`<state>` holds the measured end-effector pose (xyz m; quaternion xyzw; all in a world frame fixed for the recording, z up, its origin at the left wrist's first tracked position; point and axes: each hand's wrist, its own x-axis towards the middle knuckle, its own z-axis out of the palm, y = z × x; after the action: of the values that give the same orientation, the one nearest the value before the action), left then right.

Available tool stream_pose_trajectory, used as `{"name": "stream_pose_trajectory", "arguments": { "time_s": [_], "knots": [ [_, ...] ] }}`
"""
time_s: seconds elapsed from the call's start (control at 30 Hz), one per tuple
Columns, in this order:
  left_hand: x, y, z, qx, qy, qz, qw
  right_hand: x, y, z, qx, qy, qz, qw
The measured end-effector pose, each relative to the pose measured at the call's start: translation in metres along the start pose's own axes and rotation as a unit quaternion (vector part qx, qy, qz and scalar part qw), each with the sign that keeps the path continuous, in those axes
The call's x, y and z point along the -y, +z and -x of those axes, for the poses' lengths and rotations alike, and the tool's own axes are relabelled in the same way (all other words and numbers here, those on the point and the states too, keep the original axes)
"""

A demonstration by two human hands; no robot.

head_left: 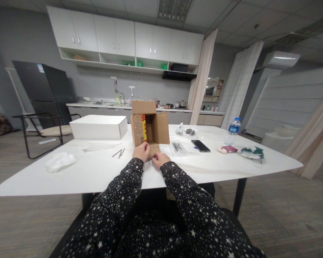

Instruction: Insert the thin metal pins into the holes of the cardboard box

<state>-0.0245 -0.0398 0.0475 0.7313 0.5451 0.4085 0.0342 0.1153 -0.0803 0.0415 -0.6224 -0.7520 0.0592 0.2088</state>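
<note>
Both arms wear long sleeves of black cloth strewn with small white stars — some mere specks, some plain five-pointed shapes. The left sleeve [118,195] runs in from 7 o'clock, the right sleeve [188,200] from 5 o'clock, each ending in a close cuff at the wrist. The left hand [141,151] and right hand [159,159] are bare — no rings, watch or gloves show. The same starred cloth covers the lap at 6 o'clock.

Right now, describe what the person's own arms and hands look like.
Both arms wear long, loose black sleeves sprinkled with small white stars, reaching to the wrists. The left hand and right hand are bare: no gloves; rings or a watch cannot be made out.
</note>
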Motion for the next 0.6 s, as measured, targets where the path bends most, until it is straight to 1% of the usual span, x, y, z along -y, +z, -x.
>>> {"name": "stream_pose_trajectory", "arguments": {
  "time_s": [0.23, 0.43, 0.6],
  "knots": [
    [-0.0014, -0.0009, -0.0001, 0.006, 0.001, 0.006, 1.0, 0.0011, -0.0014, 0.001, 0.001, -0.001, 0.0, 1.0],
    [-0.0017, -0.0011, 0.0004, 0.013, 0.002, 0.009, 1.0, 0.0019, -0.0002, -0.0007, 0.007, 0.014, 0.005, 1.0],
    [-0.0008, 0.0, 0.0003, 0.014, 0.009, 0.013, 1.0, 0.0004, 0.0019, -0.0018, 0.004, 0.008, 0.007, 1.0]
  ]
}}
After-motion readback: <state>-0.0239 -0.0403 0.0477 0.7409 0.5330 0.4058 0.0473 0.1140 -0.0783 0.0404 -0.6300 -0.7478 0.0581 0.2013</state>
